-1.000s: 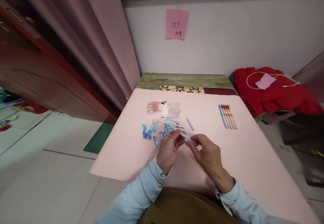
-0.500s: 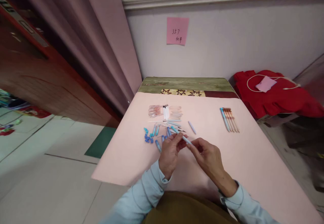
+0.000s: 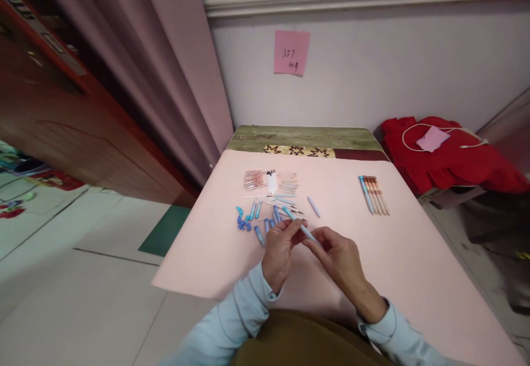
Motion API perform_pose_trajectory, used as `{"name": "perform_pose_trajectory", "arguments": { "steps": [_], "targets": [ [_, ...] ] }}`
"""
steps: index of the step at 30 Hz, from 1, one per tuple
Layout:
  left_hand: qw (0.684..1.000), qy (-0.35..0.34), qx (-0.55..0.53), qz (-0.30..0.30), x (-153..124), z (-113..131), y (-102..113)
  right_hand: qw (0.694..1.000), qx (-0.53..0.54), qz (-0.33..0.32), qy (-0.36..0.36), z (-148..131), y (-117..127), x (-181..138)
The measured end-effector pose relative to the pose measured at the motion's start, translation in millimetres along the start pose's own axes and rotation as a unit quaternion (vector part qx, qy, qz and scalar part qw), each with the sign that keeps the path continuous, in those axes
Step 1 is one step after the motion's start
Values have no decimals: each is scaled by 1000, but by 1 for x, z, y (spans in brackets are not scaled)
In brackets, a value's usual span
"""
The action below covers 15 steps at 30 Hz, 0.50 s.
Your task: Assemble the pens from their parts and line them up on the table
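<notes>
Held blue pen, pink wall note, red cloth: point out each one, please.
Held blue pen (image 3: 308,234), head view: on its barrel.
Pink wall note (image 3: 291,53), head view: near its centre.
Red cloth (image 3: 451,163), head view: near its middle.

This looks like a makeshift indoor workspace: pen parts (image 3: 271,183) lie grouped on a covered table (image 3: 414,277). The curtain (image 3: 174,68) and wooden door (image 3: 91,139) seem rather domestic.

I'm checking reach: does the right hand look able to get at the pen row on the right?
Probably yes: only pink cover separates the right hand from the pen row, though that hand holds a blue pen.
</notes>
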<state>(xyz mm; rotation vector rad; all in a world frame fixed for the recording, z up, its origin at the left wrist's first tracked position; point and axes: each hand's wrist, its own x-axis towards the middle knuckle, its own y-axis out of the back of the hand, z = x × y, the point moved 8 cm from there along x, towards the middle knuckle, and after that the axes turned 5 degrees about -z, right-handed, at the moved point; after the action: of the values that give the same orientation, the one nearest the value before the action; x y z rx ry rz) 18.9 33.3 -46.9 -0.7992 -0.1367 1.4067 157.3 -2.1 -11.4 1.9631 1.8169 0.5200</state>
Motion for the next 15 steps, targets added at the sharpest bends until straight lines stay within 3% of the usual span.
{"name": "perform_pose_trajectory", "arguments": {
  "steps": [3, 6, 9, 12, 15],
  "targets": [
    [1000, -7, 19, -10, -1, -3, -2, 999, -37, 16, 32, -6, 2, -5],
    [999, -13, 30, -21, -5, -3, -6, 994, 93, -53, -23, 4, -6, -5],
    [999, -13, 32, -34, -8, -3, -10, 947, 268, -138, -107, 14, -19, -7],
    [999, -13, 26, -44, -12, -5, -11, 908, 351, -180, -142, 19, -28, -10],
    [999, -26, 25, -8, -16, -4, -5, 928, 307, -170, -123, 22, -30, -9]
  ]
}}
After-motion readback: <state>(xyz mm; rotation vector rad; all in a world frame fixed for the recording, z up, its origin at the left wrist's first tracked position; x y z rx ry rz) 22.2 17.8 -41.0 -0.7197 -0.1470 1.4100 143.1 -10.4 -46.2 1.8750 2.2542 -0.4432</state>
